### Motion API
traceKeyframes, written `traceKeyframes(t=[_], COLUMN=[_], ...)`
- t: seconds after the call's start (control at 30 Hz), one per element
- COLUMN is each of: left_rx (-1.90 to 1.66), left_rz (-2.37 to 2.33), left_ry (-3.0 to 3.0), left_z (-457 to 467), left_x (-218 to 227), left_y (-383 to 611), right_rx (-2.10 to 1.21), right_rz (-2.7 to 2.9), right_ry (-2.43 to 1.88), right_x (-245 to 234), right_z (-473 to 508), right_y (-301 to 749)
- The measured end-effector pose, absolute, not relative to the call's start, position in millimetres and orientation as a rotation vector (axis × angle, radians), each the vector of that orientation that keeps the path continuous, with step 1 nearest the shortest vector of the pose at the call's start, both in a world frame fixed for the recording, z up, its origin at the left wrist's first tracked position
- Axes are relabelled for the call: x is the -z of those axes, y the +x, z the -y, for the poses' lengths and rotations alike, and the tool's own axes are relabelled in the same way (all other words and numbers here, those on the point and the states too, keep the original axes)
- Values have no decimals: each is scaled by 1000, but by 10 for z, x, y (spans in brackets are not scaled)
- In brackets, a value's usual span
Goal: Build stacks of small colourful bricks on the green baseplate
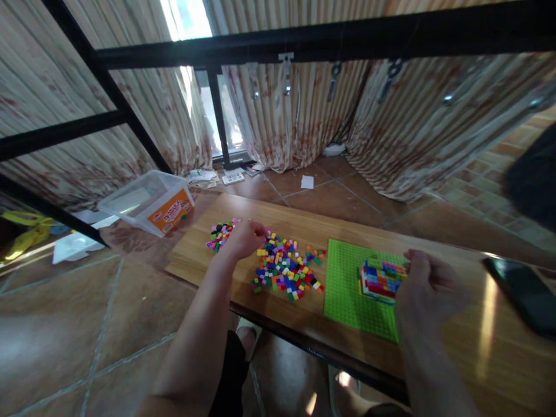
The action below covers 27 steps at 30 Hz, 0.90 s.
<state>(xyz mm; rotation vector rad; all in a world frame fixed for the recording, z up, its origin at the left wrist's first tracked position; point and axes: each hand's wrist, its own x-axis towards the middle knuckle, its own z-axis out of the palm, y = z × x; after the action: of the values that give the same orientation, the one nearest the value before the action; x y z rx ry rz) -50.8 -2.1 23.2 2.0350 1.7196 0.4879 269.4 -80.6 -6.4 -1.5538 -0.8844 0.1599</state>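
Note:
My left hand point(245, 238) is over the loose toy bricks point(282, 263), its fingers curled together; whether a brick is between them is hidden. The bricks lie in a many-coloured heap on both sides of that hand. On a green baseplate point(343, 295) stands a small built block of stacked bricks point(377, 281) in blue, white, red and other colours. My right hand point(428, 284) is at the right edge of the baseplate, beside the stacked bricks. Its thumb and fingers are pinched, slightly blurred, and anything held there is too small to make out.
The bricks and plate are on a long wooden bench point(365, 231). A dark phone point(521, 295) lies at its right end. Past the left end stands a clear plastic box point(150, 200) with an orange label. Black metal bars point(304, 43) cross in front of striped curtains point(299, 116).

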Motion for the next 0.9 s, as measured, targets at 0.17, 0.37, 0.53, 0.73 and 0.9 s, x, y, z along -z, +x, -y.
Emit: traceKeyframes(t=[0.17,0.37,0.53,0.73,0.9], left_rx=[-436,-385,-277,-259,-363], left_rz=[-1783,-1919,-1898,-1884,-1844], left_ry=[2121,2248,2301,2244,2162], left_z=[39,38,43,49,-4], left_x=[-168,-99,-20,-5,-23], left_y=[-395,-198,-85,-60,-101], right_rx=[-9,24,44,50,29], right_rz=[875,928,927,900,908], right_ry=[-1571,-1564,-1560,-1556,-1560], right_x=[46,56,53,58,42], right_z=[731,711,707,711,743], right_y=[2521,2466,2490,2553,2554])
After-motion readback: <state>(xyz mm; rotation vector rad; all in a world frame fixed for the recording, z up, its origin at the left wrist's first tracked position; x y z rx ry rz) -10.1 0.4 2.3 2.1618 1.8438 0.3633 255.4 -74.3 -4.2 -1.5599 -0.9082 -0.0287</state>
